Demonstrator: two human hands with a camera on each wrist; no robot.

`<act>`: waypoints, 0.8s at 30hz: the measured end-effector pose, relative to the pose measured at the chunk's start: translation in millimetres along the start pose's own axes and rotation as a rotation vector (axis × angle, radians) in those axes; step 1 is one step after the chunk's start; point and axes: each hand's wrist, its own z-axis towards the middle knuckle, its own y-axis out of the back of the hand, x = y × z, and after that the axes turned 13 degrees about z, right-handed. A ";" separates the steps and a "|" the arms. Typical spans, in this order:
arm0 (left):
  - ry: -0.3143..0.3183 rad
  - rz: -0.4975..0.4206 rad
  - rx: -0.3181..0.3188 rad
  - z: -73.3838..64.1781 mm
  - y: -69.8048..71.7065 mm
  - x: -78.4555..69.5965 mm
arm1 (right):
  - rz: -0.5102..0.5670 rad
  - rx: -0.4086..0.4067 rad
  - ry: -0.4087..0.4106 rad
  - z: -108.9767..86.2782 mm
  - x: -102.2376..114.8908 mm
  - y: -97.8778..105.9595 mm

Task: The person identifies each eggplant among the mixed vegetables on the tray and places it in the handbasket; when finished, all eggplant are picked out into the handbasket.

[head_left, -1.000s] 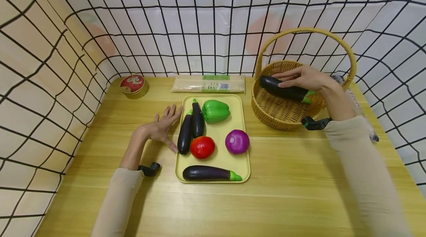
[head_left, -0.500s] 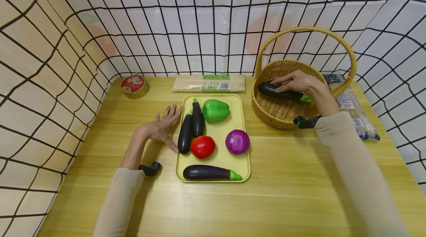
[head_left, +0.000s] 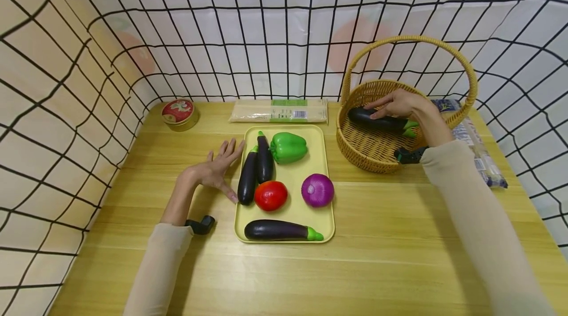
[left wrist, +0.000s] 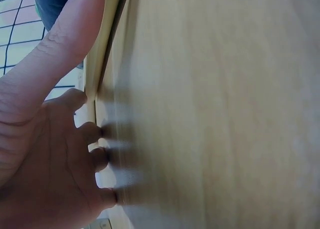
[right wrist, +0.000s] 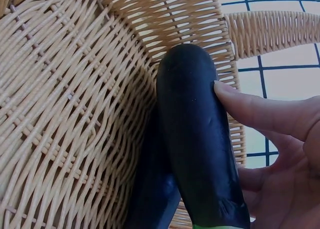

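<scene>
In the head view, my right hand [head_left: 399,104] pinches an eggplant [head_left: 377,120] between thumb and fingers inside the wicker basket [head_left: 370,160]. A second eggplant [right wrist: 152,184] lies beneath it against the basket floor, mostly hidden, as the right wrist view shows. My left hand [head_left: 216,168] rests with spread fingers at the left rim of the yellow tray [head_left: 306,229]; its fingertips meet the table in the left wrist view. On the tray are eggplants [head_left: 276,230], a green bell pepper [head_left: 288,147], a tomato [head_left: 271,195] and a purple onion [head_left: 317,190].
The basket's tall handle [head_left: 408,39] arches above my right hand. A noodle packet [head_left: 279,111] lies behind the tray, a round red-lidded tin [head_left: 179,114] at the back left. Another packet [head_left: 479,153] is right of the basket. Black wire grid [head_left: 286,45] encloses the table.
My right hand lowered the eggplant into the basket, then shifted it slightly right, with a second stem showing again beside it. My left hand stays at the tray rim.
</scene>
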 end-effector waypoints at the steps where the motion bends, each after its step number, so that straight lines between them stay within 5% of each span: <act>1: 0.000 -0.001 -0.001 -0.1 0.1 -0.1 | -0.009 0.005 0.001 -0.4 0.1 -0.2; 9: 0.000 0.005 0.005 -0.8 0.7 -0.8 | 0.015 0.056 0.009 0.3 -1.2 -4.1; 24: -0.007 0.017 0.000 -0.1 -0.7 0.0 | -0.030 0.023 -0.031 1.1 -0.4 -3.9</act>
